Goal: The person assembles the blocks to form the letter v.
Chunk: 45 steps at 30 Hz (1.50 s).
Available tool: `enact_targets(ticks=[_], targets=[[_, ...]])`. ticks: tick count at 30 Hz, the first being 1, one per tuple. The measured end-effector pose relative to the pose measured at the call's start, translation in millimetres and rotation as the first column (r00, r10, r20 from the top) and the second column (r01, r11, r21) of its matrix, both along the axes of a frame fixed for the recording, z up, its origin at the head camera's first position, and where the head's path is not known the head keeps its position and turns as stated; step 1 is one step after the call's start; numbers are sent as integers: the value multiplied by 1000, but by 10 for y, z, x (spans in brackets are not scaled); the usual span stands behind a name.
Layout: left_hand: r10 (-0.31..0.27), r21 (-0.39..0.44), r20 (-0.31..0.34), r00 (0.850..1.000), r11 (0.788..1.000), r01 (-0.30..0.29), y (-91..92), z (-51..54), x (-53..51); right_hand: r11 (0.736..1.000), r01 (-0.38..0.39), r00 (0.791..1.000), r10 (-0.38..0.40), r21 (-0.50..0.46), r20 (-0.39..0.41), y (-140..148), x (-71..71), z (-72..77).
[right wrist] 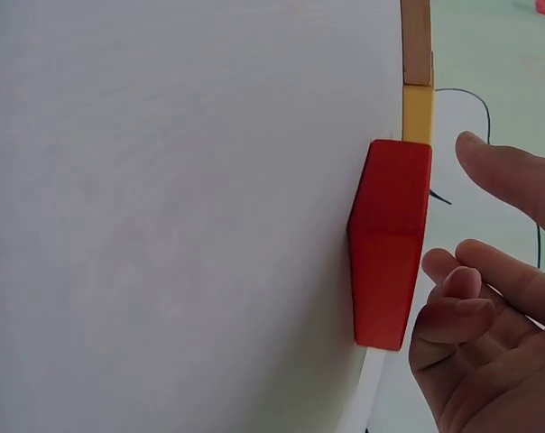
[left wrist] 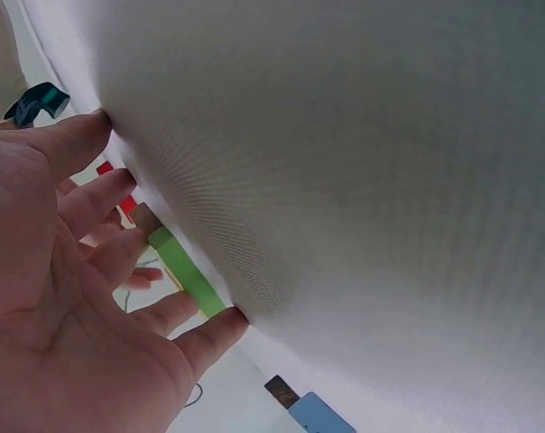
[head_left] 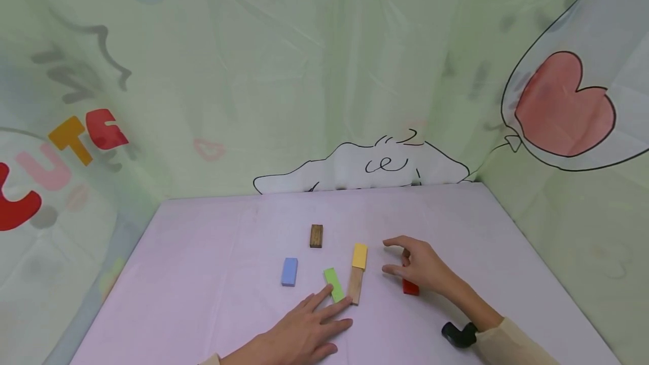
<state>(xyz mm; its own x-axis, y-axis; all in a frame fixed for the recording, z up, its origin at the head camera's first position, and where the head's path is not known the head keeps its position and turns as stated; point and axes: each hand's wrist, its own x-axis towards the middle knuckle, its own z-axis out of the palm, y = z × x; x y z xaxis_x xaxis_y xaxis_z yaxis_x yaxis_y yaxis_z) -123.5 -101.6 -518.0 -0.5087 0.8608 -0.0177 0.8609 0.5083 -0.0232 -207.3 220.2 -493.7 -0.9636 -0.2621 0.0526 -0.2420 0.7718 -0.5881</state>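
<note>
My left hand (head_left: 304,328) lies spread on the table, its fingertips at the near ends of the green block (head_left: 332,281) and the light wooden block (head_left: 355,286). The yellow block (head_left: 359,256) meets the wooden block's far end. My right hand (head_left: 426,266) hovers with thumb and fingers apart above the red block (head_left: 410,288), which it partly hides in the head view. In the right wrist view the red block (right wrist: 390,244) stands beside my right hand (right wrist: 498,307), with a gap between them. The left wrist view shows the green block (left wrist: 187,272) behind my left hand's fingers (left wrist: 211,341).
A blue block (head_left: 289,272) and a dark brown block (head_left: 316,236) lie on the left and farther back on the table (head_left: 213,241). A black strap-like object (head_left: 458,335) is at the right wrist. Printed curtains (head_left: 279,72) surround the table.
</note>
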Motion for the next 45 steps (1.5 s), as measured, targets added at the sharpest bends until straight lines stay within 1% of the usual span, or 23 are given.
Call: enact_targets(ticks=[3, 6, 9, 12, 15, 22, 27, 33, 37, 41, 45], targets=[[1, 0, 9, 1000, 1000, -1, 2, 3, -1, 1000, 17, 1000, -17, 2, 7, 52, 22, -11], [7, -7, 31, 999, 1000, -7, 4, 12, 0, 1000, 25, 999, -25, -5, 21, 102, 46, -11], [5, -7, 34, 999, 1000, -4, 3, 21, 2, 1000, 22, 999, -22, -7, 31, 151, 65, -7], [-5, 10, 22, 1000, 1000, 4, 3, 25, 2, 1000, 15, 999, -15, -4, 34, 201, 85, -2], [-14, 32, 8, 1000, 999, 14, 2, 13, 0, 1000, -7, 1000, 7, -1, 20, 251, 108, -4], [-35, 40, -32, 999, 999, 36, 6, -22, -30, 1000, -8, 1000, 8, -7, 20, 331, 146, -22], [-26, 44, -32, 999, 999, 28, -15, -38, -2, 999, -28, 1000, 28, -21, 14, 335, 165, -51], [-32, 44, -14, 999, 999, 32, 3, -34, -18, 999, -41, 999, 41, -24, 10, 411, 219, -30], [-40, 55, -36, 999, 998, 42, 13, -28, -21, 1000, -25, 999, 25, -10, 34, 426, 247, -12], [-43, 59, -64, 997, 997, 47, 11, -32, -15, 999, -33, 998, 33, -7, 45, 440, 261, -12], [-37, 49, -69, 997, 998, 40, 2, -26, -6, 998, -54, 998, 55, -13, 45, 463, 271, -21]])
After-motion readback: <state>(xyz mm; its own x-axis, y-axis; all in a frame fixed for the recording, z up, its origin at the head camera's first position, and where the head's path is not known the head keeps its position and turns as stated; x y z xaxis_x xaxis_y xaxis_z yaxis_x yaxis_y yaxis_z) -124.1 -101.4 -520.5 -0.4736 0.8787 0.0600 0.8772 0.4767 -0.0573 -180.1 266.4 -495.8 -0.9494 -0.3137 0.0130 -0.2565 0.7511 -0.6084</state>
